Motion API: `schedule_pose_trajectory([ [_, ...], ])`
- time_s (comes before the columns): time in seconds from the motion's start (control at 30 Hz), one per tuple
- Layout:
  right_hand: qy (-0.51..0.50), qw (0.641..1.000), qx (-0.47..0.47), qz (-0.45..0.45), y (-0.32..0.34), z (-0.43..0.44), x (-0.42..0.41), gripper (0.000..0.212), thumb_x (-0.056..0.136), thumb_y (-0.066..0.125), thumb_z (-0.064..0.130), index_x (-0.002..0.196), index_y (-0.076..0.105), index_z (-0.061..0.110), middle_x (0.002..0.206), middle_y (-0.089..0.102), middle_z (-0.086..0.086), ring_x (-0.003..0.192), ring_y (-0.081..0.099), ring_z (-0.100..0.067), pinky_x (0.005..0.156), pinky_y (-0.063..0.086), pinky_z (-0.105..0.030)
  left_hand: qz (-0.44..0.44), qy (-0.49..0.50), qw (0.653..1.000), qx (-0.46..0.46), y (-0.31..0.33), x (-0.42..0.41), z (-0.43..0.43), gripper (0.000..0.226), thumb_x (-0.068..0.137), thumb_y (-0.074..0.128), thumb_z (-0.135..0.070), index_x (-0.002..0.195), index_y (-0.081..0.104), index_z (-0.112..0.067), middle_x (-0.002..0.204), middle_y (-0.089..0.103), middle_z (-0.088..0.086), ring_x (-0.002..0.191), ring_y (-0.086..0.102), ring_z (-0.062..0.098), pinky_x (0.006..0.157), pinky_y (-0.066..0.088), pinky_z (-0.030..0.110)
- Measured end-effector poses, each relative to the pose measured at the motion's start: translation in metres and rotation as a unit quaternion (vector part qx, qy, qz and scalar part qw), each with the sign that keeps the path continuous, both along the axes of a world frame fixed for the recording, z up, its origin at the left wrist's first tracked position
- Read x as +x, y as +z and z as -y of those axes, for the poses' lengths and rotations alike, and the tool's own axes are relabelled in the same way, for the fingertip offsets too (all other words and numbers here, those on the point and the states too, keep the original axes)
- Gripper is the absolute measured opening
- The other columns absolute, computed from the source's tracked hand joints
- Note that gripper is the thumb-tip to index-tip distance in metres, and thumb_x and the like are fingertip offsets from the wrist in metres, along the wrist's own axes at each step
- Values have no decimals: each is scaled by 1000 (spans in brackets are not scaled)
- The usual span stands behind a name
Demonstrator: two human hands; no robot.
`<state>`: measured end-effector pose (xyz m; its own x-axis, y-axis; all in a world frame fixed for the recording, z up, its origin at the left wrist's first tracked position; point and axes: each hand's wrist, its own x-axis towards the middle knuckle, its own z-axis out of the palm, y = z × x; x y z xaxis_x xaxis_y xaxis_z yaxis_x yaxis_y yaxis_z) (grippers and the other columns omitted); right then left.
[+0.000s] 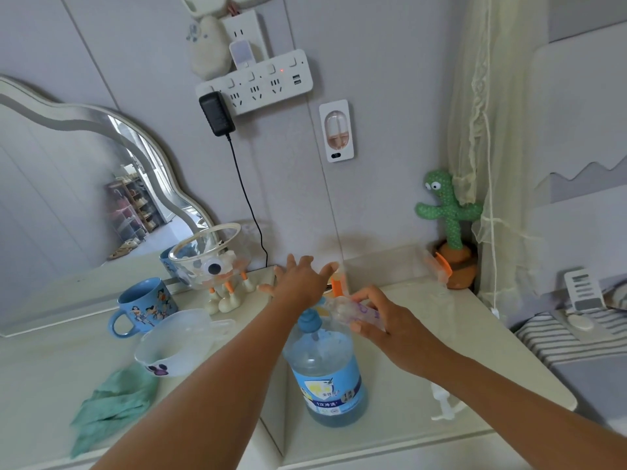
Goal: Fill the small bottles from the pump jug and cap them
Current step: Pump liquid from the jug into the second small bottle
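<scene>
A clear pump jug (327, 374) holding blue liquid, with a blue label, stands in the middle of the cream counter. My left hand (300, 281) lies flat with straight, spread fingers on top of its blue pump head (309, 321). My right hand (383, 322) grips a small clear bottle (346, 308), tilted on its side with its mouth at the pump spout. A white pump-style cap (442, 407) lies on the counter to the right of the jug, under my right forearm.
On the left stand a blue mug (144, 305), a white bowl (176, 344), a glass bowl on a toy stand (210, 254) and a green cloth (112, 401). A clear box with orange clips (390, 266) and a cactus toy (449, 215) sit at the back right.
</scene>
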<state>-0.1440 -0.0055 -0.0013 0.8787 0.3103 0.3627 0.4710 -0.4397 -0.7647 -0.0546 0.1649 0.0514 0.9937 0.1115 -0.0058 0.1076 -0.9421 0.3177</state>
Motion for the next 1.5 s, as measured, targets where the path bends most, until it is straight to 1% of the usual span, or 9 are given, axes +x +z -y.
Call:
schedule_pose_trajectory([
  [0.2,2,1000,3,0,0,-1,-3,37,93,52,42,125,43,27,90,45,29,73,48,23,65,36,0,-4,1,1000,10,2,-2,0,72,92,31,-70,152,30,-29,163,16,2,150,7,30,115,10,68],
  [0.33,5,1000,20,1,-1,-2,-1,29,93,52,41,118,43,30,89,48,29,77,49,25,66,36,1,-6,2,1000,17,0,-2,1,70,93,30,-69,150,33,-29,162,19,2,150,10,30,114,10,69],
  [0.5,-2,1000,22,9,-11,-1,4,26,93,54,37,115,46,27,87,52,23,80,52,16,66,38,-3,2,-8,1000,24,-6,3,1,64,95,29,-66,149,36,-32,162,20,0,150,9,28,113,8,69],
  [0.7,-1,1000,16,-1,-15,-2,3,27,93,54,38,116,45,26,86,52,21,74,51,18,64,40,-5,-20,-37,995,95,-12,1,1,55,99,24,-56,150,29,-36,163,14,1,150,7,34,110,8,74],
  [0.87,-8,1000,-3,5,-7,-2,-1,34,94,53,37,124,43,26,86,47,25,71,49,19,63,38,-5,5,3,1000,-18,-1,-4,1,70,93,32,-68,151,30,-28,162,17,1,150,8,29,115,10,67],
  [1.0,0,1000,-5,7,-4,-2,0,39,94,52,38,129,40,27,91,46,28,76,48,23,66,37,-1,6,-44,995,93,1,-3,-1,64,98,25,-63,153,26,-30,162,17,8,148,15,36,116,18,61],
  [1.17,-3,1000,-1,9,-6,-3,1,35,93,52,41,126,40,31,92,47,29,79,50,19,66,38,-3,-1,10,1000,4,0,-5,1,73,92,31,-70,151,30,-28,162,18,3,150,9,31,114,9,69],
  [1.4,-3,1000,15,6,-12,-2,7,28,93,53,40,118,45,31,91,52,26,83,52,14,69,39,-4,9,-6,999,37,-8,5,-1,68,92,27,-71,149,35,-34,161,19,-2,150,9,29,113,10,69],
  [1.5,3,1000,18,0,-16,-4,5,33,94,53,37,124,41,30,91,51,27,80,51,18,68,37,-2,-6,-21,998,51,-15,8,-2,66,94,24,-69,149,33,-35,162,17,0,150,8,31,114,9,69],
])
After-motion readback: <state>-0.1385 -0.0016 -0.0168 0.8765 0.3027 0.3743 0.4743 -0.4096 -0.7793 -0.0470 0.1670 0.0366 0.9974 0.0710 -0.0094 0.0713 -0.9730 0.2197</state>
